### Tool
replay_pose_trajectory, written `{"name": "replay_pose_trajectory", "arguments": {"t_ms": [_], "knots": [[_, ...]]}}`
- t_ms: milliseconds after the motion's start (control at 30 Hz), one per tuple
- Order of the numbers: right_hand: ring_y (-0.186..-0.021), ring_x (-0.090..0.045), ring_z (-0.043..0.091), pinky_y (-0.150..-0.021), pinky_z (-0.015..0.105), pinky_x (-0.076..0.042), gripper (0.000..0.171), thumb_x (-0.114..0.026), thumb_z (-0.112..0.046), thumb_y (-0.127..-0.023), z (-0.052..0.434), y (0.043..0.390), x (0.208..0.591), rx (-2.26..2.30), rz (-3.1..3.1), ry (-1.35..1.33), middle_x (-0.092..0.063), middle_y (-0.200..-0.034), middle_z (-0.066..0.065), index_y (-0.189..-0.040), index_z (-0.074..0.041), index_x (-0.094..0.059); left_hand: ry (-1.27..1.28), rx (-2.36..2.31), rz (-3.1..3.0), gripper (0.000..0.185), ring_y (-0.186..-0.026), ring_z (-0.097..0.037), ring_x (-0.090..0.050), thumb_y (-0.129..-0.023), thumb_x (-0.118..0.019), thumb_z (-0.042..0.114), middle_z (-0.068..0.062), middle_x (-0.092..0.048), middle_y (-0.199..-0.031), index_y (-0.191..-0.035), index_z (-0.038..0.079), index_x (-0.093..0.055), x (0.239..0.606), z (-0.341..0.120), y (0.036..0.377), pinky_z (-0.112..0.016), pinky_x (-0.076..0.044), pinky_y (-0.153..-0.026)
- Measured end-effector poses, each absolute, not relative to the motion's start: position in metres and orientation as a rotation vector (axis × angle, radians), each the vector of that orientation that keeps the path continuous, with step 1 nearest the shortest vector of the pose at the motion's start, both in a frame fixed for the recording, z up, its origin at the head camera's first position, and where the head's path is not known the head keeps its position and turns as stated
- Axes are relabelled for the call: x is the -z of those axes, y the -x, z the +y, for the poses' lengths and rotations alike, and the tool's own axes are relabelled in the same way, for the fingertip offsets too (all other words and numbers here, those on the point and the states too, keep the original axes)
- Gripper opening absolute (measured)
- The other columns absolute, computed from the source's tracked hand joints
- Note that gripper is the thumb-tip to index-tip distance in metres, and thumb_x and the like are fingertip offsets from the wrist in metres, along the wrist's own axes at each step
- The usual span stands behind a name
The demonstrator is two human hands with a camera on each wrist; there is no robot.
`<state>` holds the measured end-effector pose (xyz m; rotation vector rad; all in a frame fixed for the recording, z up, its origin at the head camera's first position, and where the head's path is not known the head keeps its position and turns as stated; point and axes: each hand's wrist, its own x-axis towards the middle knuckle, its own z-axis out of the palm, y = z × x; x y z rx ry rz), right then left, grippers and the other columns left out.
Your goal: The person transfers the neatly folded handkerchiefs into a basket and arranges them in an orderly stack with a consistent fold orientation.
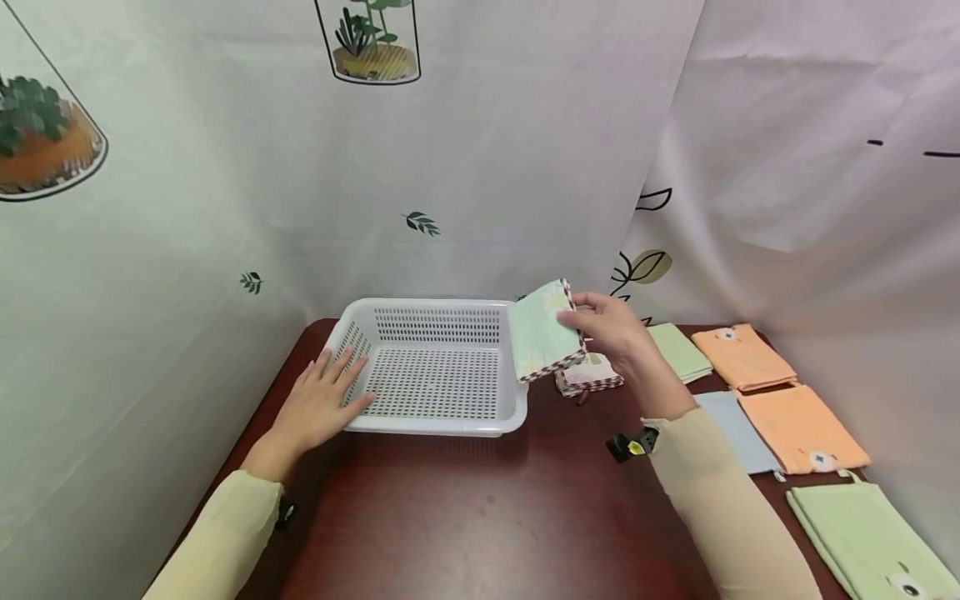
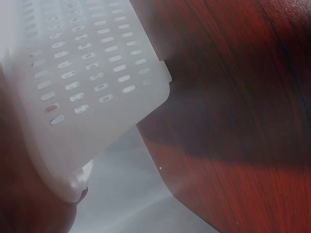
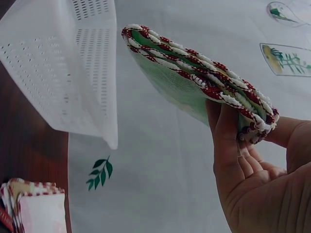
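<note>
My right hand (image 1: 611,329) pinches a folded mint-green cloth (image 1: 542,329) with a red-and-white braided edge, thumb on top and fingers beneath. It is held up over the right rim of a white plastic basket (image 1: 435,429). In the right wrist view the layered edges of the folded cloth (image 3: 194,73) face the camera, above my right hand (image 3: 257,170). My left hand (image 1: 318,404) rests with spread fingers on the basket's left rim. The left wrist view shows the slotted side wall of the basket (image 2: 112,102) and a blurred part of that hand at the left edge.
Beside the basket lies a folded pinkish cloth (image 1: 592,372) with a braided edge. Along the table's right side lie green cloth (image 1: 678,350), orange cloth (image 1: 806,429), blue cloth (image 1: 735,429) and a nearer green cloth (image 1: 870,542). A printed white curtain (image 1: 480,183) stands behind the dark red table (image 1: 480,517).
</note>
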<state>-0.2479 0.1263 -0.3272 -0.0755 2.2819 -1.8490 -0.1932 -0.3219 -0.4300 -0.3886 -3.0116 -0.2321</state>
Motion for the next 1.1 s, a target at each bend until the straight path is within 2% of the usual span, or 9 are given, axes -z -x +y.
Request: {"name": "replay_pose_trajectory", "arguments": {"t_ms": [100,233,367,533,600,733,933,1100], "knots": [[-0.087,-0.059,0.011,-0.075,0.026,-0.053,0.053,-0.069,-0.019,-0.096,0.118,0.254,0.326,1.838,2.288,0.057,-0.060,-0.108,0.003,-0.142,0.000,-0.052,0.386,0.235,-3.009,0.077,-0.152,-0.050,-0.010,-0.100,-0.048,0.058,-0.021,-0.025,-0.165,-0.159,0.012,-0.033,0.431,-0.323,0.194,-0.066,-0.010,-0.120],[-0.071,-0.059,0.008,-0.070,0.025,-0.054,0.050,-0.068,-0.017,-0.096,0.106,0.261,0.327,1.880,2.240,0.050,-0.063,-0.095,0.000,-0.140,0.000,-0.053,0.383,0.226,-3.007,0.078,-0.152,-0.049,-0.009,-0.100,-0.048,0.059,-0.020,-0.025,-0.165,-0.160,0.013,-0.031,0.432,-0.324,0.194,-0.065,-0.009,-0.121],[-0.065,-0.062,0.007,-0.066,0.024,-0.055,0.047,-0.066,-0.013,-0.097,0.091,0.267,0.329,1.952,2.144,0.069,-0.066,-0.083,-0.005,-0.139,0.003,-0.052,0.380,0.223,-3.007,0.077,-0.152,-0.049,-0.010,-0.100,-0.048,0.058,-0.020,-0.025,-0.165,-0.160,0.012,-0.032,0.432,-0.325,0.193,-0.065,-0.009,-0.121],[-0.054,-0.049,0.004,-0.057,0.020,-0.048,0.048,-0.068,-0.012,-0.096,0.074,0.273,0.329,1.956,2.128,0.030,-0.058,-0.072,-0.007,-0.140,0.000,-0.054,0.383,0.233,-3.002,0.078,-0.152,-0.049,-0.009,-0.100,-0.048,0.060,-0.020,-0.025,-0.165,-0.160,0.013,-0.031,0.433,-0.325,0.195,-0.065,-0.008,-0.121],[-0.055,-0.049,0.005,-0.057,0.020,-0.049,0.046,-0.069,-0.012,-0.095,0.067,0.275,0.329,1.961,2.122,0.014,-0.058,-0.074,-0.005,-0.138,-0.001,-0.056,0.381,0.235,-3.001,0.079,-0.152,-0.050,-0.010,-0.100,-0.047,0.060,-0.020,-0.025,-0.165,-0.160,0.013,-0.031,0.433,-0.325,0.196,-0.065,-0.008,-0.121],[-0.069,-0.064,0.010,-0.068,0.028,-0.059,0.041,-0.069,-0.010,-0.095,0.052,0.279,0.331,1.994,2.072,-0.008,-0.065,-0.092,0.003,-0.133,0.001,-0.058,0.378,0.231,-3.005,0.078,-0.152,-0.049,-0.009,-0.100,-0.047,0.060,-0.020,-0.025,-0.165,-0.160,0.012,-0.031,0.432,-0.325,0.196,-0.064,-0.008,-0.121],[-0.086,-0.065,0.016,-0.075,0.032,-0.059,0.037,-0.069,-0.013,-0.095,0.034,0.284,0.339,1.981,2.053,-0.023,-0.065,-0.107,0.008,-0.130,-0.002,-0.060,0.377,0.226,-3.008,0.079,-0.153,-0.049,-0.009,-0.100,-0.047,0.060,-0.019,-0.024,-0.166,-0.160,0.012,-0.031,0.432,-0.325,0.196,-0.064,-0.009,-0.121],[-0.088,-0.067,0.018,-0.074,0.033,-0.060,0.038,-0.072,-0.015,-0.094,0.021,0.287,0.346,1.958,2.050,-0.060,-0.067,-0.109,0.010,-0.130,-0.005,-0.063,0.378,0.238,-2.992,0.078,-0.152,-0.049,-0.010,-0.099,-0.048,0.059,-0.020,-0.025,-0.165,-0.159,0.012,-0.032,0.434,-0.324,0.196,-0.065,-0.010,-0.121]]}}
